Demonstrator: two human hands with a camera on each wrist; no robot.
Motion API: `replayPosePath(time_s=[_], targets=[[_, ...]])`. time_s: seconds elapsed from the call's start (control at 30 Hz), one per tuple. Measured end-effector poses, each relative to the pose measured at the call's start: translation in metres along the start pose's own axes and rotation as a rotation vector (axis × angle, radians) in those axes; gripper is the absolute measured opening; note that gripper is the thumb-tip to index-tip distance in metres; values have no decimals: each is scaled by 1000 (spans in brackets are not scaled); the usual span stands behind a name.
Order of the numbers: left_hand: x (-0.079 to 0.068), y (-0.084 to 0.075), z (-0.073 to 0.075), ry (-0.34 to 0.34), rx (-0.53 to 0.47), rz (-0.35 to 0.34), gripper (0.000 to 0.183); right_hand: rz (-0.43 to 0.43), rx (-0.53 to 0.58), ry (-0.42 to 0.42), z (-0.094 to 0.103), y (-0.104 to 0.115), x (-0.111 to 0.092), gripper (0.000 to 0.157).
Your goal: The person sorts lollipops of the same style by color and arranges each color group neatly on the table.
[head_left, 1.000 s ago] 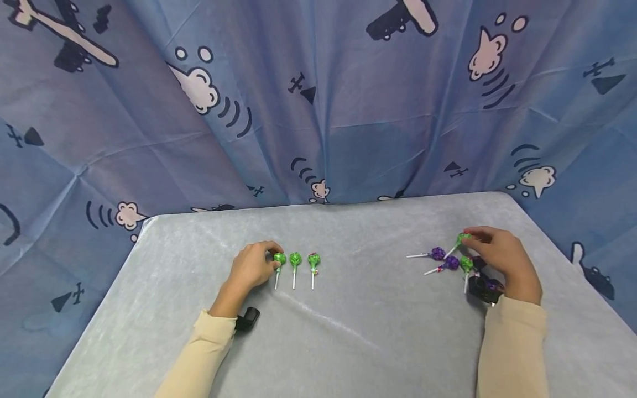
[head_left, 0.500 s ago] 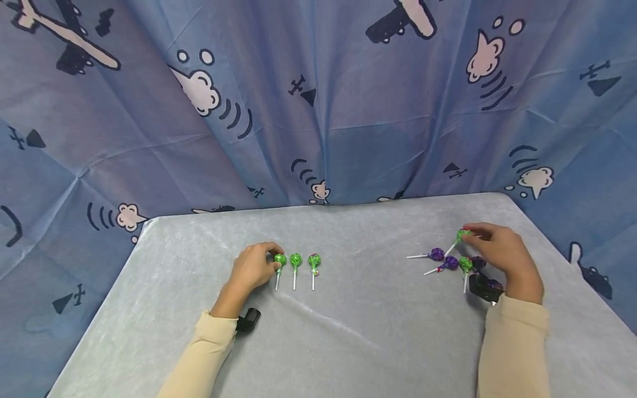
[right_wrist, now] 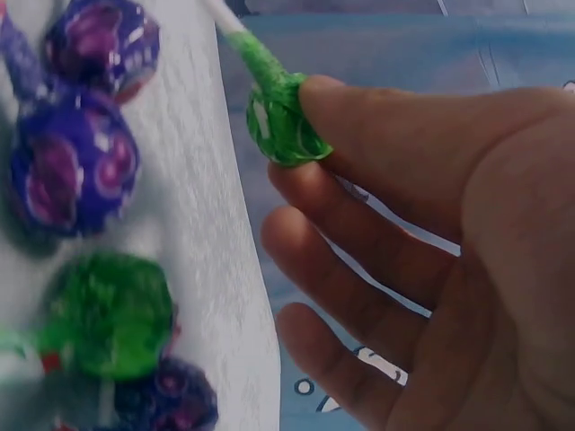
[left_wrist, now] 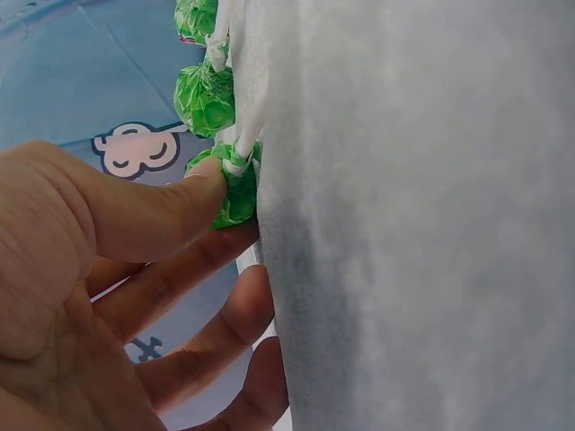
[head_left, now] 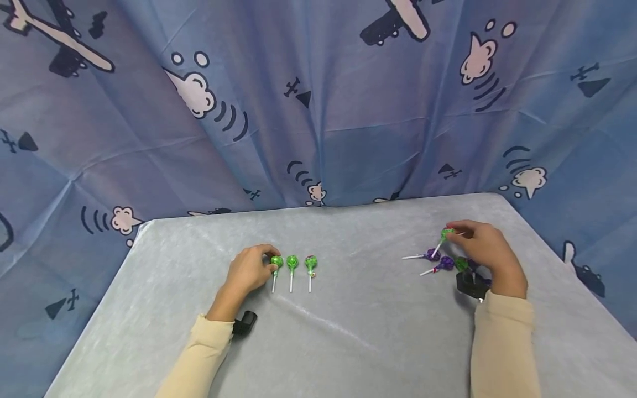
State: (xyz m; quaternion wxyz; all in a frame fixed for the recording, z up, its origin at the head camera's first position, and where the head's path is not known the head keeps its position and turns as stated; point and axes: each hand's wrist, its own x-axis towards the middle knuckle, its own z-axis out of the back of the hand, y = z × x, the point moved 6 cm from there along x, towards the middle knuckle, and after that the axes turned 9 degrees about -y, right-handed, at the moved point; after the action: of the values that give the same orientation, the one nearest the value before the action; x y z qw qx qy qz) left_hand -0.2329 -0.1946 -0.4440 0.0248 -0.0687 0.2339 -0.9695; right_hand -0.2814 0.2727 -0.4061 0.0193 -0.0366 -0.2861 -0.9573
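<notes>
My left hand [head_left: 249, 270] pinches the wrapped head of a green lollipop [left_wrist: 238, 199] between thumb and index finger; its stick points toward me on the table. Right of it lie two more green lollipops, one in the middle [head_left: 292, 262] and one at the end [head_left: 311, 262], making a row. At the right side, my right hand [head_left: 485, 249] holds another green lollipop [right_wrist: 286, 126] by its head, raised off the table with the stick slanting down. Beneath it are two purple lollipops [head_left: 447, 263], another green lollipop [right_wrist: 117, 314] and a further purple one [right_wrist: 171, 395], partly hidden by the wrist camera.
A pale cloth covers the table [head_left: 343, 326]. Behind it hangs a blue curtain [head_left: 368, 155] with cartoon planes and clouds. Black cameras are strapped at both wrists, the right one [head_left: 471, 284] overlapping the pile of lollipops.
My right hand has moved slightly left with the green lollipop, which now overlaps a purple one's head. The left hand stays on its lollipop; the whole head view has shifted a little.
</notes>
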Motion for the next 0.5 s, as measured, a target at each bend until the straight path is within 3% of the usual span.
replayPosePath(time_s=[0.23, 0.5], targets=[[0, -1, 1, 5, 4, 2, 21, 41, -10, 28, -7, 13, 3, 50], [1, -1, 0, 4, 4, 5, 20, 107, -4, 5, -12, 30, 8, 45]])
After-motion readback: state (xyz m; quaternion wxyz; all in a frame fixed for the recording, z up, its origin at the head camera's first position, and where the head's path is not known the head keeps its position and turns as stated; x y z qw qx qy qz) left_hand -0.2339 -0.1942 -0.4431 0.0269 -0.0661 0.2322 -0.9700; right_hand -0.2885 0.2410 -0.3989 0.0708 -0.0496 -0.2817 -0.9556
